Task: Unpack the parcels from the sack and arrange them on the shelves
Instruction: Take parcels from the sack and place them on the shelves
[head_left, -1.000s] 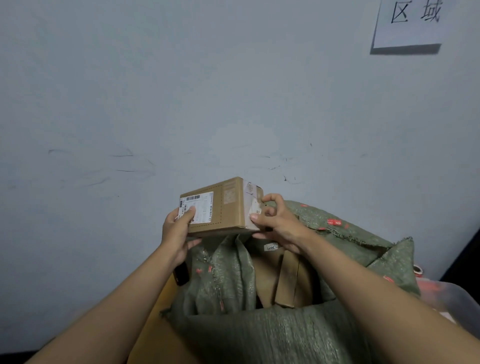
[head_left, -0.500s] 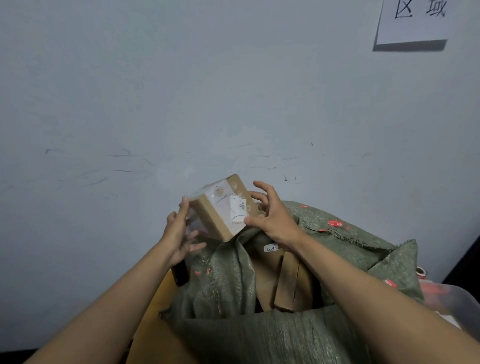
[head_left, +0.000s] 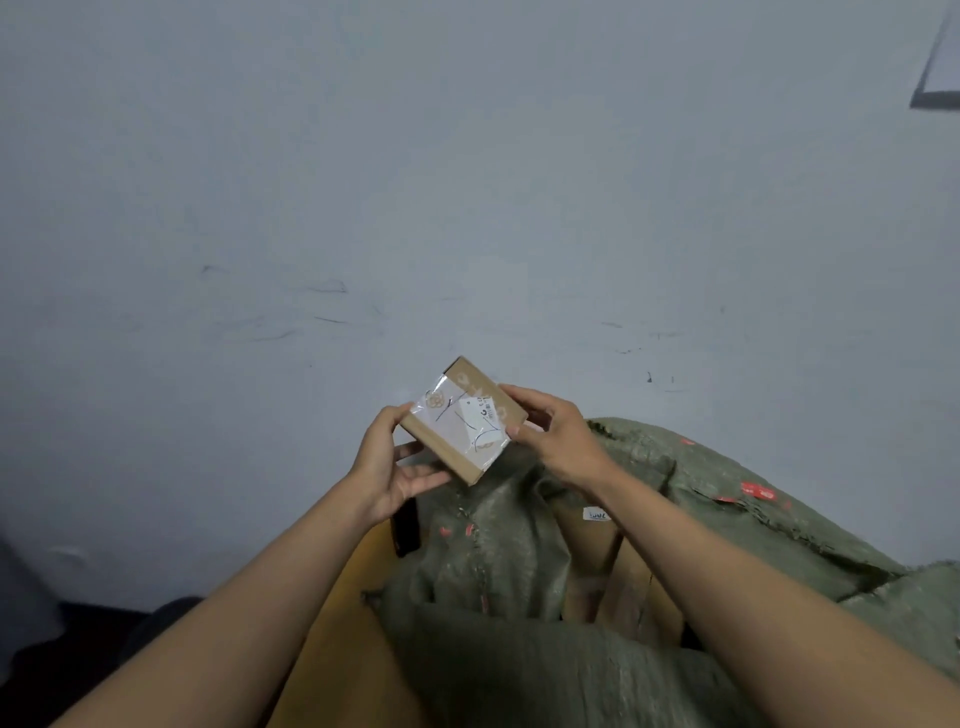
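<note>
A small brown cardboard parcel (head_left: 464, 420) with clear tape and a white sticker on its upper face is held in the air above the sack's mouth. My left hand (head_left: 390, 465) grips its left end, thumb on top and fingers underneath. My right hand (head_left: 556, 434) grips its right end, thumb on the top face. Below them the green woven sack (head_left: 519, 639) stands open, with larger brown boxes (head_left: 618, 566) inside it. No shelves are in view.
A pale blue-grey wall (head_left: 363, 182) fills the view straight ahead. A paper sign (head_left: 943, 62) hangs at the top right. A yellow-brown surface (head_left: 337, 623) lies left of the sack, next to a small black object (head_left: 406, 527).
The parcel has been turned in my hands: the face with the shipping label was up, now the taped face with the small sticker is up. My view has shifted left.
</note>
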